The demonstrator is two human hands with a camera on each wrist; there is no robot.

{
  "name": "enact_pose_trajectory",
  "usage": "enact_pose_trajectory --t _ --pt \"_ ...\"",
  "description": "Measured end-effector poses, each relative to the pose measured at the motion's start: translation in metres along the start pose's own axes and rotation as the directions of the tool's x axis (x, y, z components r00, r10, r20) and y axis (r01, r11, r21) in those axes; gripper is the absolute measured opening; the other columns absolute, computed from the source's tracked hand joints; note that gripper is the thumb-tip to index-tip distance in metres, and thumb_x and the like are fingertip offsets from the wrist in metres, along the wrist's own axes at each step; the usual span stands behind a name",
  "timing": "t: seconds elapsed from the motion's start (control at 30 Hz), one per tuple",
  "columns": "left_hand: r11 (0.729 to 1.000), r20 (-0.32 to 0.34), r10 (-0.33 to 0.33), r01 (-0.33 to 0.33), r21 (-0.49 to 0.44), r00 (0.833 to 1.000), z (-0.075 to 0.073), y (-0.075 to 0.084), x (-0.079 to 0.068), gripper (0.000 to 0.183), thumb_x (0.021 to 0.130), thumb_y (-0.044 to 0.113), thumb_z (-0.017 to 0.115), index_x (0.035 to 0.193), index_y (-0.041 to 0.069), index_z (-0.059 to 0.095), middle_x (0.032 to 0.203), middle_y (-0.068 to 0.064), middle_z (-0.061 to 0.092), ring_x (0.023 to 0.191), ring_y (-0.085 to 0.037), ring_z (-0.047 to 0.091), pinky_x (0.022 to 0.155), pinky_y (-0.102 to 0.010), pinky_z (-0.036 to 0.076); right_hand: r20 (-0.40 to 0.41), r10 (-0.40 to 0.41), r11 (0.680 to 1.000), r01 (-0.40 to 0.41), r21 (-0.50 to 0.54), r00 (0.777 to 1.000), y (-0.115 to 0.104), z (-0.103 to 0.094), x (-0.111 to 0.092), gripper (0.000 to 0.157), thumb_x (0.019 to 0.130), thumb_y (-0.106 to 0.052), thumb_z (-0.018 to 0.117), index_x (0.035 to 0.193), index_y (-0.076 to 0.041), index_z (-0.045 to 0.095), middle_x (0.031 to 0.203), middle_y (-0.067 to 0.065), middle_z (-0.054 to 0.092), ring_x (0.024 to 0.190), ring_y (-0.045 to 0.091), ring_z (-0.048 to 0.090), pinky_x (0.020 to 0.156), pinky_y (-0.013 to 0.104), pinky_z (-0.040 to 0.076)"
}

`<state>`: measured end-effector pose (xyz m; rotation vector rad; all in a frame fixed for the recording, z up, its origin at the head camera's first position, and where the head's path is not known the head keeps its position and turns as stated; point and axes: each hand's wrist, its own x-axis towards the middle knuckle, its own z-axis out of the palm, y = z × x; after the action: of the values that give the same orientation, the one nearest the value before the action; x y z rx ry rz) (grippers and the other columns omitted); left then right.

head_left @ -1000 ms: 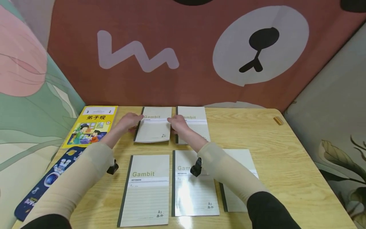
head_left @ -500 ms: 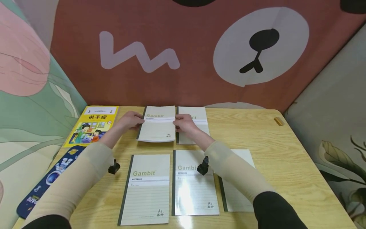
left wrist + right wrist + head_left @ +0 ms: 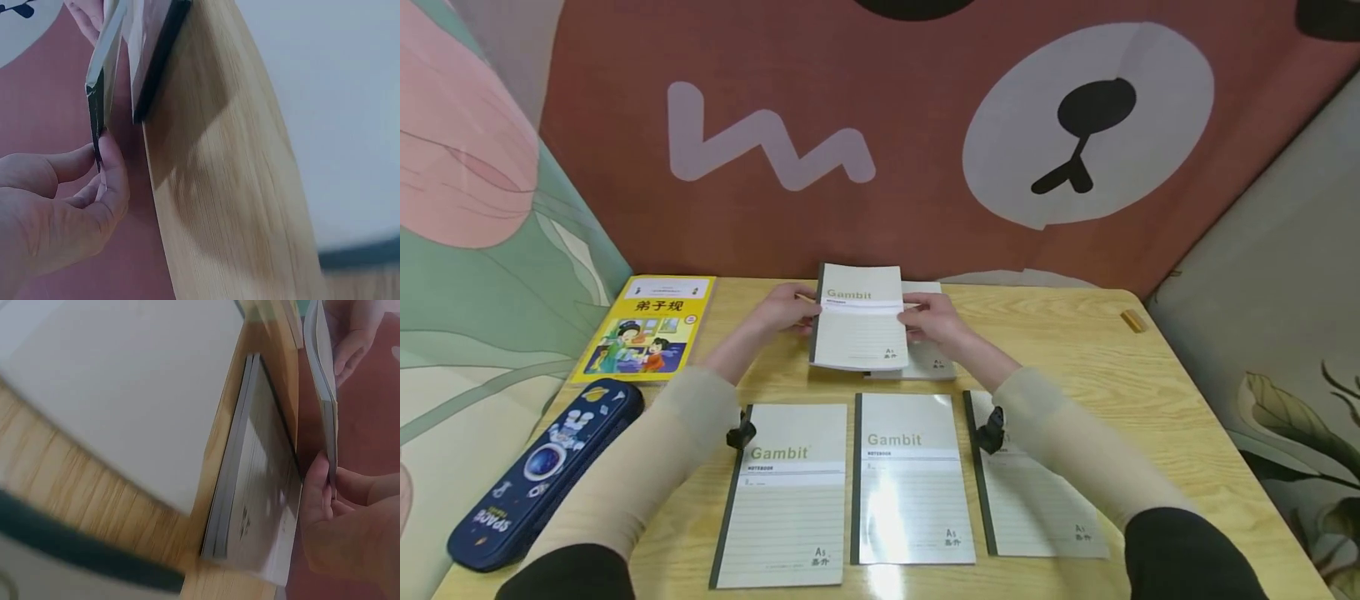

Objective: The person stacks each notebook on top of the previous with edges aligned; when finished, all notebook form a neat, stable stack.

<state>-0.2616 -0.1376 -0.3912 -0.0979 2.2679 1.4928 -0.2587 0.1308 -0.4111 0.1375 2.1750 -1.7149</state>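
A white Gambit notebook point(image 3: 859, 333) with a dark spine is held up at the back of the table, raised above the wood in both wrist views. My left hand point(image 3: 787, 308) pinches its spine edge between thumb and fingers. On the opposite edge, my right hand point(image 3: 934, 318) pinches it the same way. Behind and below it, partly covered in the head view, lies other Gambit notebook stock point(image 3: 934, 367); in the right wrist view this shows as a small stack point(image 3: 256, 481) with two layered edges.
Three more Gambit notebooks lie in a front row: left point(image 3: 782, 517), middle point(image 3: 917, 492) and right point(image 3: 1037, 508). At left are a yellow picture book point(image 3: 647, 333) and a navy space pencil case point(image 3: 542, 475). A small brown block point(image 3: 1132, 321) sits near the right edge; a wall stands behind.
Both hands have lifted the notebook and carried it right, from its spot beside the back-right notebook to partly over it. The right forearm has moved off the front-middle notebook.
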Motion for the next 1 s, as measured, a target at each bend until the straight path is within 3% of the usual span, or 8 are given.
enact_pose_trajectory --t 0.2,0.37,0.57,0.8,1.0 --pt "0.999 -0.006 0.027 -0.027 -0.023 1.000 0.027 0.012 0.006 0.050 0.104 0.010 0.055 0.151 -0.002 0.040 0.116 -0.016 0.060 0.085 -0.016 0.059 0.097 -0.042 0.057 -0.028 -0.001 0.998 0.000 -0.066 1.000 0.010 -0.029 0.000 0.056 0.099 -0.009 0.064 0.153 -0.008 0.048 0.106 0.004 0.059 0.075 0.005 0.062 0.081 0.026 0.060" --pt "0.999 -0.016 0.043 -0.043 -0.021 0.999 0.047 0.014 0.017 0.052 0.101 0.007 0.059 0.150 -0.002 0.042 0.124 -0.021 0.062 0.090 -0.019 0.062 0.095 -0.039 0.059 -0.044 -0.015 0.994 0.010 -0.104 0.999 0.021 -0.048 0.002 0.057 0.100 -0.009 0.064 0.154 -0.007 0.047 0.105 0.004 0.057 0.077 0.005 0.061 0.079 0.026 0.060" --pt "0.998 -0.051 0.042 -0.040 0.038 0.998 0.062 0.016 0.025 0.057 0.097 0.003 0.063 0.150 -0.002 0.045 0.116 -0.019 0.066 0.079 -0.015 0.063 0.079 -0.027 0.061 -0.044 -0.020 0.992 0.015 -0.125 0.999 0.027 -0.059 0.007 0.059 0.100 -0.009 0.063 0.156 -0.006 0.043 0.108 0.007 0.057 0.078 0.006 0.062 0.083 0.029 0.061" --pt "0.999 -0.064 0.011 -0.008 0.050 0.998 0.073 0.016 0.029 0.061 0.097 0.002 0.064 0.154 0.003 0.044 0.128 -0.021 0.062 0.081 -0.015 0.062 0.089 -0.031 0.061 -0.053 -0.011 0.987 0.003 -0.159 0.999 0.032 -0.066 0.010 0.057 0.101 -0.008 0.063 0.155 -0.007 0.045 0.116 0.012 0.060 0.085 0.009 0.063 0.082 0.028 0.061" --pt "0.996 -0.061 0.003 0.003 0.093 0.998 0.079 0.015 0.031 0.059 0.097 0.003 0.064 0.153 0.003 0.045 0.122 -0.019 0.063 0.080 -0.015 0.061 0.089 -0.034 0.061 -0.043 -0.011 0.988 0.004 -0.157 0.999 0.034 -0.070 0.010 0.056 0.101 -0.008 0.062 0.155 -0.007 0.045 0.124 0.017 0.061 0.088 0.009 0.064 0.088 0.033 0.061"
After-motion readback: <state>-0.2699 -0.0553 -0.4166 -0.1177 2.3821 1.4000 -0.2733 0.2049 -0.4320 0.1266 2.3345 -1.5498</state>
